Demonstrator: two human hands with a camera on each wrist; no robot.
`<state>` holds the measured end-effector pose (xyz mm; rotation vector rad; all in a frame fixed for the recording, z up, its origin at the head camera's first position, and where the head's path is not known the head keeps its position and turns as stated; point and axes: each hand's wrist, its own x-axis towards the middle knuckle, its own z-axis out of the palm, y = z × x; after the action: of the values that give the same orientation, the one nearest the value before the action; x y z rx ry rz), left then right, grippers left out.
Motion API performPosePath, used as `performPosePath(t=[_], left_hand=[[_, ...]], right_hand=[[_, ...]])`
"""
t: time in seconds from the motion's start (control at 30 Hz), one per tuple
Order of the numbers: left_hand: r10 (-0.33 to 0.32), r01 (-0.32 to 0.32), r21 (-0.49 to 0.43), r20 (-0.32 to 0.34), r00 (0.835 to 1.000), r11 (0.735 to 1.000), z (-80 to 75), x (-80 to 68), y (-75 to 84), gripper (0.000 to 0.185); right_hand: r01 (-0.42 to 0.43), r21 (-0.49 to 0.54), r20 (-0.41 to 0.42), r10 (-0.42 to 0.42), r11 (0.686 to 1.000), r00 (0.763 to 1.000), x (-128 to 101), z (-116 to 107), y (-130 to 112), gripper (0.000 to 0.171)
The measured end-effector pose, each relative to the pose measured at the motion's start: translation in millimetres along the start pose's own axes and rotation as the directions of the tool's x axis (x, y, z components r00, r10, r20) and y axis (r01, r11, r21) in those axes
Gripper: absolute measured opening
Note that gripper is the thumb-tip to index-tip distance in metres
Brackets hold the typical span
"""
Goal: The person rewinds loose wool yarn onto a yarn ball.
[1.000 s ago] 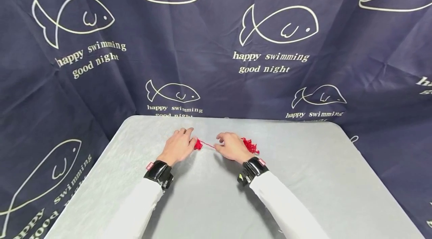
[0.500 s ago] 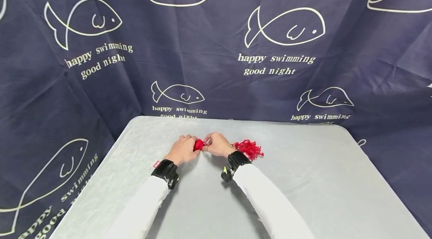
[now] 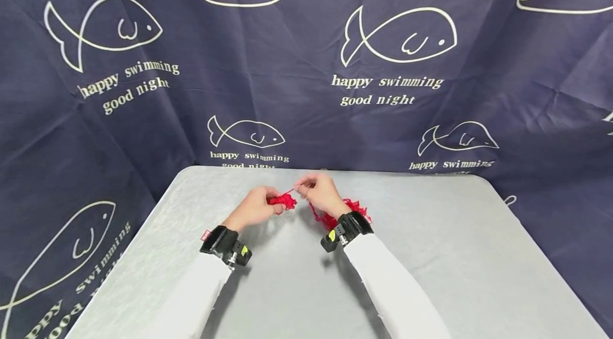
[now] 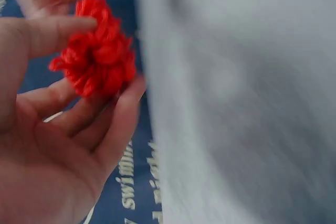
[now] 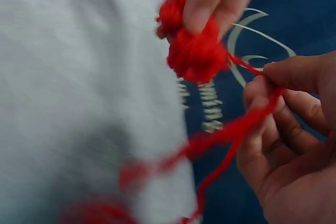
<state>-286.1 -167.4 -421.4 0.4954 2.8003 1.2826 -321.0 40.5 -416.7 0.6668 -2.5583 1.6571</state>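
A small bundle of red yarn (image 4: 102, 59), bunched into loops, is gripped between the thumb and fingers of my left hand (image 3: 258, 205). From the bundle a strand (image 5: 245, 66) runs across to my right hand (image 3: 320, 191), whose thumb and forefinger pinch it. Beyond that pinch the yarn (image 5: 220, 135) hangs down in blurred strands on the table side. In the head view a loose tangled heap of red yarn (image 3: 356, 208) lies on the table behind my right wrist, which partly hides it.
The pale grey table (image 3: 431, 254) extends to both sides of the arms. A dark blue curtain (image 3: 306, 62) printed with white fish and lettering hangs along its far edge. Each wrist wears a black strap with a small camera (image 3: 351, 224).
The right hand came in to the left hand's bundle, then drew away up and right with the strand. The left hand has turned, showing more of the bundle.
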Motion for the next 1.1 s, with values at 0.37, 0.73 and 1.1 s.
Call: performPosePath(t=[0.37,0.73,1.1], left_hand=[[0.025,0.038,-0.844,0.061,0.998,0.535,-29.9,18.2,42.1,0.019],[-0.071,-0.054,-0.998,-0.051,0.996,-0.041,-27.0,41.2,50.2,0.021],[-0.198,-0.149,-0.884,-0.066,0.978,-0.443,-25.3,50.7,51.0,0.020]], right_hand=[[-0.005,0.347,-0.135,0.056,0.938,0.989,4,-50,-6,0.019],[-0.013,0.242,-0.115,0.043,0.970,0.992,-7,-84,2,0.013],[0.053,0.009,-0.088,-0.052,0.999,0.995,-25,-99,-5,0.004]])
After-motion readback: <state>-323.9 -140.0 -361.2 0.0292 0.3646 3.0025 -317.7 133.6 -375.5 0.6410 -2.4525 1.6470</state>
